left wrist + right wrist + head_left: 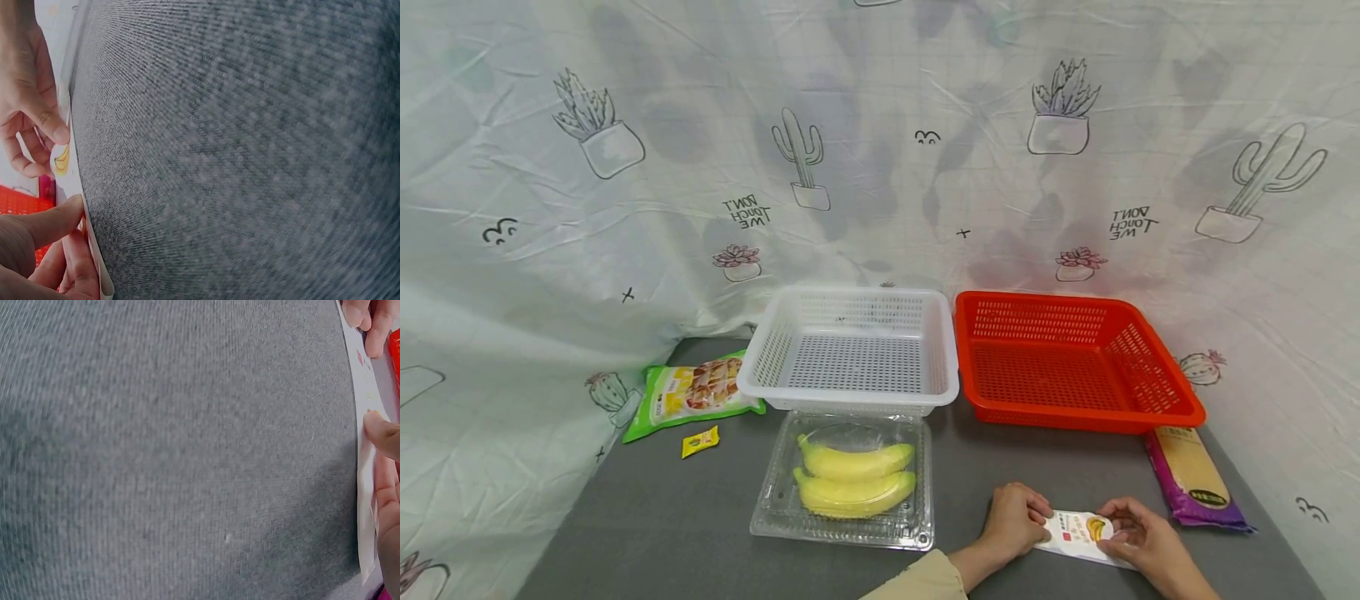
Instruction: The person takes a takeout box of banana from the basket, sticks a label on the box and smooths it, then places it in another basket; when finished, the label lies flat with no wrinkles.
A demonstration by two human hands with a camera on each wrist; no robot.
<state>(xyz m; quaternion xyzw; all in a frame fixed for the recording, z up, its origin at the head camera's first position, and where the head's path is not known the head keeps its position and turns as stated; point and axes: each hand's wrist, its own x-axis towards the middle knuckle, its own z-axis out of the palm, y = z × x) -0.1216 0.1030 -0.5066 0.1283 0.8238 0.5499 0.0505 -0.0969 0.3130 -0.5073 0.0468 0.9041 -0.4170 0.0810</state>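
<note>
Both hands hold a flat white packet [1077, 533] low over the grey tabletop at the front right. It carries print, a small red mark and a picture of yellow bananas [62, 161]. My left hand [1013, 521] pinches its left end between thumb and fingers. Toward the other end, my right hand [1146, 542] grips it, the thumb [379, 429] lying on its face beside the banana picture. Folded layers show along the packet's edge in the left wrist view. Left of the hands, a clear plastic box [765, 508] contains two yellow bananas [855, 492].
Behind stand a white basket [846, 400] and a red basket [1075, 417], side by side. A green bread bag [696, 392] and a small yellow packet [701, 442] lie at left. At right, a purple-ended package [1202, 483] lies by the red basket. Printed sheeting [880, 167] surrounds the table.
</note>
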